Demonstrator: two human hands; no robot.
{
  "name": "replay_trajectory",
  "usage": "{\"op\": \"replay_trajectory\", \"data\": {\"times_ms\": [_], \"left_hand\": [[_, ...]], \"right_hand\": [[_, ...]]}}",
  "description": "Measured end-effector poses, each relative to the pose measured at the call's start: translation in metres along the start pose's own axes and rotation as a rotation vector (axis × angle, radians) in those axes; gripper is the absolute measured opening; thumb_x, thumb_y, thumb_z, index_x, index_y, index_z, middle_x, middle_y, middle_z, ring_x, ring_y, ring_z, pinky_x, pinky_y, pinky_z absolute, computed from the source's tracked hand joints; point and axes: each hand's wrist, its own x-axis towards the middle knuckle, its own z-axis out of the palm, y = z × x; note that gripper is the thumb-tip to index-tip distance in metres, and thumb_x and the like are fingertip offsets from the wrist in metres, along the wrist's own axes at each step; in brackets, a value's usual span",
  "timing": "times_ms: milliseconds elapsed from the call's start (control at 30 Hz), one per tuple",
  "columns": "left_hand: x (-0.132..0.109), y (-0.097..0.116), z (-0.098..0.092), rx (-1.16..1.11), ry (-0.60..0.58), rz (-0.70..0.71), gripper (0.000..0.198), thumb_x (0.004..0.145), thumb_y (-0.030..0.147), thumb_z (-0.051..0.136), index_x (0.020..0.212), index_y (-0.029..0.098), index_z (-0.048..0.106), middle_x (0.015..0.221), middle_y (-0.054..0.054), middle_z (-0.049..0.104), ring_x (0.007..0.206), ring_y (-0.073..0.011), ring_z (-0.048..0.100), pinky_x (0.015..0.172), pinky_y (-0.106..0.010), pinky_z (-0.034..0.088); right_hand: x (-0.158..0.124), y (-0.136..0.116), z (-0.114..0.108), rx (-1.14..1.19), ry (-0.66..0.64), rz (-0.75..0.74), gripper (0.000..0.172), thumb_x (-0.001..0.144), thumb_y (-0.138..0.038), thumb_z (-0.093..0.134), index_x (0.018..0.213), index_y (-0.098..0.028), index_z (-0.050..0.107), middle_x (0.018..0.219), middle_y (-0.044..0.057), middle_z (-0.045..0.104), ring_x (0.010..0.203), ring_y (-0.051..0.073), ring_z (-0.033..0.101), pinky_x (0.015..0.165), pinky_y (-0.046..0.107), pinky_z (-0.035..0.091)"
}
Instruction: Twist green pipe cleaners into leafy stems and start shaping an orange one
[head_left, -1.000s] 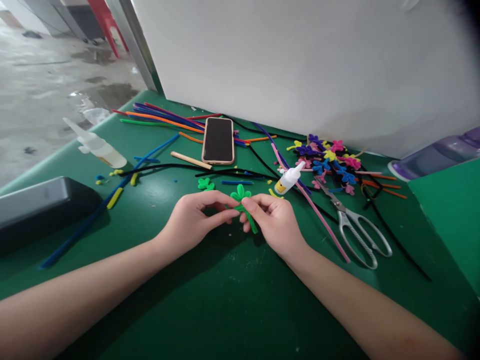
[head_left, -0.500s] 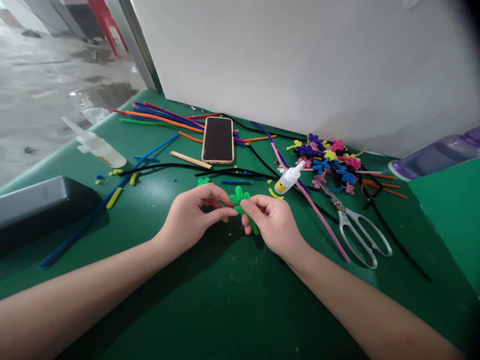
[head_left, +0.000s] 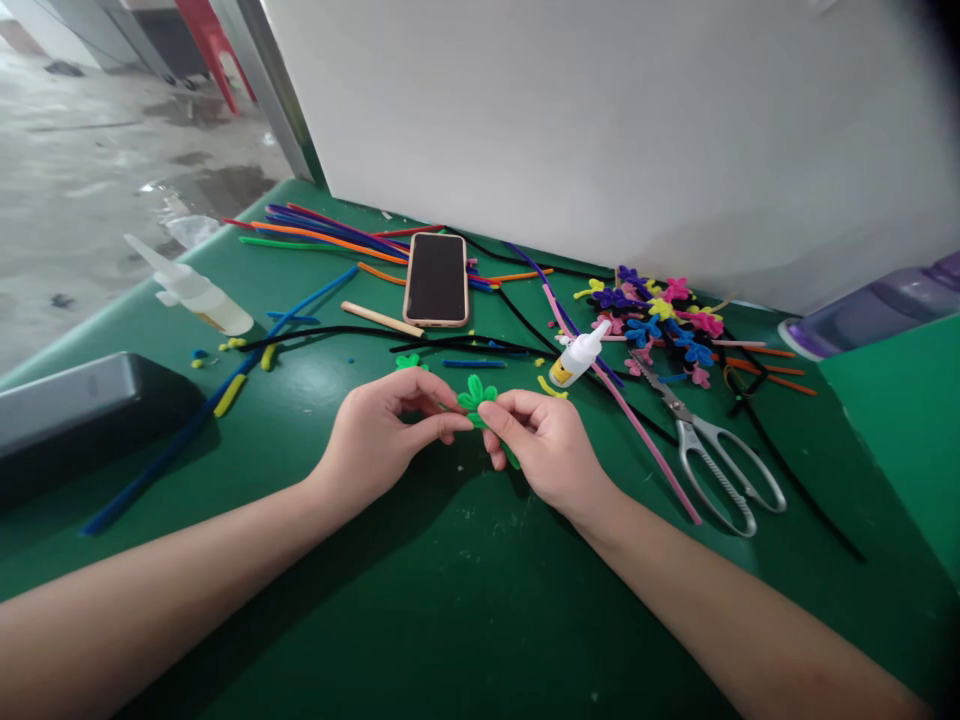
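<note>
Between my two hands is a green pipe-cleaner flower (head_left: pixel 475 393), its looped petals pointing up and away from me. My left hand (head_left: pixel 397 415) pinches its left side between thumb and fingers. From the other side my right hand (head_left: pixel 544 435) grips it, the thumb pressed over its base, and a short green end shows below the fingers. Part of the flower is hidden by the fingertips. Another green pipe-cleaner piece (head_left: pixel 409 362) lies on the table just beyond my left hand. A small white glue bottle (head_left: pixel 579 356) with a yellow label leans beyond my right hand.
A phone (head_left: pixel 436 280) lies behind the hands, with loose pipe cleaners (head_left: pixel 315 228) around it. Finished colourful flowers (head_left: pixel 652 315) are heaped at right, near metal scissors (head_left: pixel 701 440). At left are a clear glue bottle (head_left: pixel 202 298) and a dark box (head_left: pixel 97 420).
The green flower has tipped slightly, and its petals sit a little lower and further left. Both hands keep their hold, with only small finger shifts.
</note>
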Motion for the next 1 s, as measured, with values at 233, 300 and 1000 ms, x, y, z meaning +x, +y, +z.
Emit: {"op": "replay_trajectory", "data": {"times_ms": [233,300,1000], "left_hand": [[0.0008,-0.0001,-0.0001,0.024,0.015,-0.012,0.020,0.069,0.030,0.074,0.074,0.017,0.060,0.067,0.001,0.064,0.054,-0.0112,0.062,0.056,-0.023,0.050],[0.0006,-0.0001,-0.0002,0.022,0.016,-0.014,0.020,0.069,0.030,0.074,0.074,0.017,0.060,0.067,0.002,0.064,0.053,-0.0111,0.062,0.056,-0.023,0.050],[0.0074,0.0019,-0.0017,-0.023,-0.118,-0.042,0.018,0.072,0.032,0.070,0.077,0.016,0.064,0.069,-0.001,0.066,0.059,-0.0127,0.062,0.060,-0.024,0.051]], "right_hand": [[0.0001,0.0014,0.0001,-0.006,-0.007,-0.009,0.029,0.085,-0.037,0.056,0.065,-0.016,0.056,0.056,-0.004,0.053,0.045,0.006,0.050,0.046,0.019,0.040],[0.0001,0.0020,-0.0001,-0.010,-0.009,-0.012,0.029,0.085,-0.037,0.056,0.066,-0.016,0.056,0.057,-0.003,0.054,0.045,0.006,0.051,0.046,0.019,0.040],[0.0000,-0.0008,-0.0004,0.044,0.094,-0.039,0.030,0.086,-0.041,0.054,0.073,-0.017,0.066,0.061,-0.001,0.062,0.051,0.009,0.056,0.053,0.023,0.046]]}}
